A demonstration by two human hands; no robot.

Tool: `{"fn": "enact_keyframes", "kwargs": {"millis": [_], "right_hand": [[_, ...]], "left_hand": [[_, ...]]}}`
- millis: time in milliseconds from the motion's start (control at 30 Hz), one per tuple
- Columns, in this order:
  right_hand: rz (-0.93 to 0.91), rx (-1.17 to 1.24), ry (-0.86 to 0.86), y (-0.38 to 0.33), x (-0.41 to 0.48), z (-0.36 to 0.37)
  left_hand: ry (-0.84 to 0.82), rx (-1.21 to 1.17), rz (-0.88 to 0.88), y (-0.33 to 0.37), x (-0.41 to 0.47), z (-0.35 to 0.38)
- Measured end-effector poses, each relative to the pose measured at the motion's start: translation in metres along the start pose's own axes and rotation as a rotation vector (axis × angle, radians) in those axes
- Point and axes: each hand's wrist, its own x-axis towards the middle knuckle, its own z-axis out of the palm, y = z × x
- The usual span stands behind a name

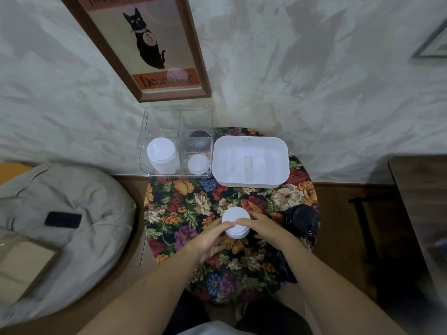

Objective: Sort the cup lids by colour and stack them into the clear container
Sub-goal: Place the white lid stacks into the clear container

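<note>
White lids (235, 222) held between both hands, mid-worktop (193, 201).
Left hand (212, 238) and right hand (263, 228) curl their fingers (227, 224) round the stack's sides; an uneven squeeze could spill it, and the right wrist may knock the black lids (301, 221) just beside.

left grip (210, 239): fingers curled round lid stack (235, 215) | right grip (263, 229): same, opposite side | forearms angled inward

Poster (154, 44) band (167, 79): "December", dark letters on orange, at the foot.
Cat's tag (150, 38): "5", on the round disc at its neck.
Poster top: lettering cut off at the edge, unreadable.
</note>
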Motion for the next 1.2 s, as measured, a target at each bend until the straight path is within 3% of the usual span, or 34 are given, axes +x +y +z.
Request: {"fn": "enact_keyframes", "kwargs": {"millis": [267,633,867,1200], "right_hand": [[0.038,0.058,-0.055,-0.022,0.005,0.005],[-0.283,-0.189,0.035,-0.155,0.003,0.037],[-0.374,-0.237,0.030,-0.229,0.026,0.034],[-0.361,-0.252,-0.022,-0.251,0.049,0.030]], "left_hand": [[0.039,-0.017,0.061,0.008,-0.017,-0.005],[0.136,-0.003,0.397,0.103,-0.059,-0.070],[0.129,-0.149,0.425,0.153,-0.053,-0.091],[0.111,-0.209,0.462,0.162,-0.029,-0.101]]}}
